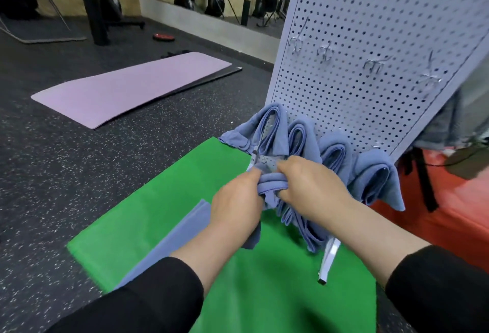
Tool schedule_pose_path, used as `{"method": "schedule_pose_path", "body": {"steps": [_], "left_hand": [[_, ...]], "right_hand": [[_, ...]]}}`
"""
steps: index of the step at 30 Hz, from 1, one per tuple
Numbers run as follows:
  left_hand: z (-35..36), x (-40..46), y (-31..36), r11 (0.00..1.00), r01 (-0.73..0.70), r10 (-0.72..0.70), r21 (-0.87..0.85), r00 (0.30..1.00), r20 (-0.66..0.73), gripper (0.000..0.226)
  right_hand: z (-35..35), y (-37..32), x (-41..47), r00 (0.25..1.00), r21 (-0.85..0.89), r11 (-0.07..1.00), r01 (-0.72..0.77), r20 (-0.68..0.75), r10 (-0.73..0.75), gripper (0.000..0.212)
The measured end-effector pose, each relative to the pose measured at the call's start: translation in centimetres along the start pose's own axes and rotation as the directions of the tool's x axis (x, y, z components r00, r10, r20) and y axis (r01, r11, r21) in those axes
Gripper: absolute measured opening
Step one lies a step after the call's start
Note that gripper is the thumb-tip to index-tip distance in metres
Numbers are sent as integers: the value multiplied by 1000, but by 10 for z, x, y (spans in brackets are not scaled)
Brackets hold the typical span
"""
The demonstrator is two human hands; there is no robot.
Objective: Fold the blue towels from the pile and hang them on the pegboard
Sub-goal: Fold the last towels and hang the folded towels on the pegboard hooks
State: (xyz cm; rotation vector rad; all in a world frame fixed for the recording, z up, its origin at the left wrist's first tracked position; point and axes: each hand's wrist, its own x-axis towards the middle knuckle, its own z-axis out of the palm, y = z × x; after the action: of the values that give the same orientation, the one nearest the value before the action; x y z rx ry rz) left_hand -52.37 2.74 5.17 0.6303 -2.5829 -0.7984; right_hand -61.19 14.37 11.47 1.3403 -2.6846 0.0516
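A white pegboard [370, 49] leans upright at the right, with metal hooks [375, 64] across its middle. Several folded blue towels [336, 152] hang in a row along its lower edge. My left hand [235, 200] and my right hand [312, 184] both grip one bunched blue towel [272, 188] right in front of the board's bottom left corner. Its loose end drops below my hands. Another blue towel [174, 240] lies flat on the green mat [164, 200], partly hidden under my left forearm.
The pegboard's white foot [328, 261] stands on the green mat. A purple yoga mat [132, 89] lies on the dark speckled floor to the left. A red padded surface [449, 216] sits behind the board at the right. Gym machines and a mirror line the far wall.
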Motion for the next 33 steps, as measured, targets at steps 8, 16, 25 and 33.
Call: {"method": "schedule_pose_path", "body": {"steps": [8,16,25,33], "left_hand": [[-32,33,51,994,-104,98,-46,989,-108,51],[-37,78,127,954,-256,229,-157,958,-172,54],[-13,95,210,864,-245,182,-440,967,-181,7],[-9,127,260,741,-57,-92,-669,978,-185,37]], "right_hand": [[-53,44,-11,975,154,981,-120,-168,146,17],[-110,121,-35,859,246,944,-218,-410,306,14],[-163,193,-38,721,292,934,-207,-600,347,29],[-197,224,-1,668,244,960,-141,-692,274,24]]}}
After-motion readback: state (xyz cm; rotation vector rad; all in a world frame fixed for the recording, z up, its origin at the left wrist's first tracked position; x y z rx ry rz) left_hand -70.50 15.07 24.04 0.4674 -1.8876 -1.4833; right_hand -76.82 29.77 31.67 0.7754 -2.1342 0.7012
